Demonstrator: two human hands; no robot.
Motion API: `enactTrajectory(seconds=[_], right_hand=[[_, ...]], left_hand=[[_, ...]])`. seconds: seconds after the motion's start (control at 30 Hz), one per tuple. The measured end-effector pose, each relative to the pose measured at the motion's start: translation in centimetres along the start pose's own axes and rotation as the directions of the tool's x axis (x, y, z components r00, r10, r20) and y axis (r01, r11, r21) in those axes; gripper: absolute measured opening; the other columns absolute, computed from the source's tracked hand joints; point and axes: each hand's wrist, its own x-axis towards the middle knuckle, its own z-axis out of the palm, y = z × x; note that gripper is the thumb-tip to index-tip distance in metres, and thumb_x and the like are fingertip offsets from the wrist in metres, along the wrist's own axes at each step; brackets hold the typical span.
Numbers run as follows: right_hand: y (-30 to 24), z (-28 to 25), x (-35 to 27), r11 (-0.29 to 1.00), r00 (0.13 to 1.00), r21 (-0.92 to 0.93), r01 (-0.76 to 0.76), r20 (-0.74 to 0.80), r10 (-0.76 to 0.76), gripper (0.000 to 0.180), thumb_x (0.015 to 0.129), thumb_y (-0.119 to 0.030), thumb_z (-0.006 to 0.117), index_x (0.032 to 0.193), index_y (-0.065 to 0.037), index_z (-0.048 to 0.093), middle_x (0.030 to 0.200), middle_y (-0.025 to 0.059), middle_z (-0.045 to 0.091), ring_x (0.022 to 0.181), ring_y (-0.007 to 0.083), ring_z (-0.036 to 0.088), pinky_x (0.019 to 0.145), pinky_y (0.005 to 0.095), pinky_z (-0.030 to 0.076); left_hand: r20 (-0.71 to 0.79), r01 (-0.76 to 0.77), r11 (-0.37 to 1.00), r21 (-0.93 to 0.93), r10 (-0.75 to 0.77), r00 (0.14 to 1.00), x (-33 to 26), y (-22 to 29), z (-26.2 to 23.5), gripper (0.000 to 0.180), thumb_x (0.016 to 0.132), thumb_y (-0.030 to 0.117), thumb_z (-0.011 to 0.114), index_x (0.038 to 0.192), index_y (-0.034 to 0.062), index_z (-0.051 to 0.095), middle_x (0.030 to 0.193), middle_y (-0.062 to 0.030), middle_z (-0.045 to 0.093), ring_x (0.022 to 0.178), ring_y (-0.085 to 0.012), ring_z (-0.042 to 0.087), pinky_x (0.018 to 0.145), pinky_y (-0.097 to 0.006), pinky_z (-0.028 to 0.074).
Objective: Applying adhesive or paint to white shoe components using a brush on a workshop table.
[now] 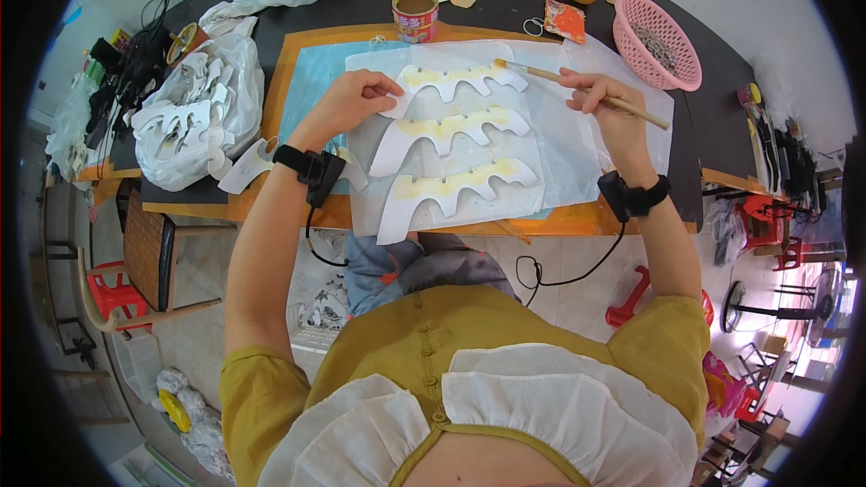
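"What do the left fingers have?"

"From my end, I see the left hand (363, 97) at the left end of the far white strip (446, 83), fingers bent and fingertips on it. I can't tell whether they pinch it or just press it down."

"And the right?"

"The right hand (613, 113) grasps a brush (546, 75) by its wooden handle, fingers closed around it. The bristles point left, at the far edge of that same strip, toward its right end — whether they touch, I can't make out."

"Where are the other strips?"

"I have two more nearer the person: the middle strip (442, 133) and the near strip (431, 188), all three lying flat in a row on a pale sheet (564, 149). Each has a scalloped near edge and a yellowish smear along its far side."

"Anything around them?"

"On the dark table (311, 13), I see an open tin (415, 27) beyond the far strip, and an orange packet (566, 22) to its right. A pink basket (629, 32) stands at the far right — and on the left, a plastic bag (245, 81) holds more white cutouts."
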Motion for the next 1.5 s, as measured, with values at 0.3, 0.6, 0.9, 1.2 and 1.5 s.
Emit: enactTrajectory(seconds=[0.3, 0.6, 0.9, 1.2, 1.5], right_hand=[[-1.1, -0.6, -1.6, 0.996, 0.965, -0.053, 0.068, 0.257, -0.052, 0.028, 0.075, 0.023, 0.047, 0.061, 0.000, 0.047, 0.100, 0.0127, 0.071, 0.116, 0.0319, 0.061, 0.079, 0.0286, 0.056], [-0.6, 0.8, -0.2, 0.998, 0.981, -0.002, 0.060, 0.187, -0.058, 0.026, 0.076, 0.023, 0.047, 0.063, 0.001, 0.048, 0.102, 0.0140, 0.071, 0.117, 0.0308, 0.060, 0.082, 0.0272, 0.053], [-1.2, 2.2, -0.4, 0.998, 0.997, 0.021, -0.065, -0.036, 0.066, 0.016, 0.084, 0.012, 0.058, 0.073, 0.001, 0.061, 0.104, 0.0163, 0.071, 0.101, 0.0238, 0.067, 0.080, 0.0270, 0.054], [-1.2, 2.2, -0.2, 0.996, 0.989, -0.023, 0.084, 0.123, -0.081, 0.023, 0.078, 0.020, 0.055, 0.069, -0.001, 0.057, 0.110, 0.0199, 0.069, 0.117, 0.0350, 0.060, 0.091, 0.0319, 0.053], [-0.9, 4.9, -0.7, 0.988, 0.978, 0.125, 0.092, 0.176, -0.113, 0.021, 0.078, 0.022, 0.053, 0.069, 0.002, 0.055, 0.105, 0.0167, 0.070, 0.115, 0.0309, 0.061, 0.088, 0.0291, 0.053]], left_hand=[[-0.001, -0.013, 0.999, 0.032, 0.013, 1.000, 0.0, -0.2, -0.1, 0.019, 0.083, 0.007, 0.067, 0.100, 0.0020, 0.071, 0.092, -0.0059, 0.067, 0.083, -0.0124, 0.061, 0.077, -0.025, 0.049], [-0.011, -0.035, 0.999, -0.001, 0.035, 0.999, 0.0, -0.3, 0.1, 0.019, 0.080, 0.007, 0.068, 0.098, 0.0023, 0.072, 0.091, -0.0072, 0.067, 0.082, -0.0143, 0.062, 0.076, -0.026, 0.049], [0.021, -0.013, 1.000, 0.025, 0.012, 1.000, 0.0, 0.0, -0.1, 0.019, 0.083, 0.008, 0.067, 0.101, 0.0021, 0.071, 0.092, -0.0046, 0.065, 0.085, -0.0110, 0.060, 0.079, -0.023, 0.048], [0.025, -0.015, 0.999, 0.037, 0.014, 1.000, 0.0, -0.1, -0.2, 0.018, 0.083, 0.008, 0.067, 0.100, 0.0018, 0.071, 0.094, -0.0052, 0.065, 0.086, -0.0113, 0.060, 0.080, -0.024, 0.048], [0.018, -0.018, 0.999, 0.028, 0.018, 1.000, 0.0, -0.1, -0.2, 0.019, 0.083, 0.008, 0.067, 0.101, 0.0015, 0.071, 0.095, -0.0056, 0.065, 0.087, -0.0115, 0.060, 0.081, -0.024, 0.048]])
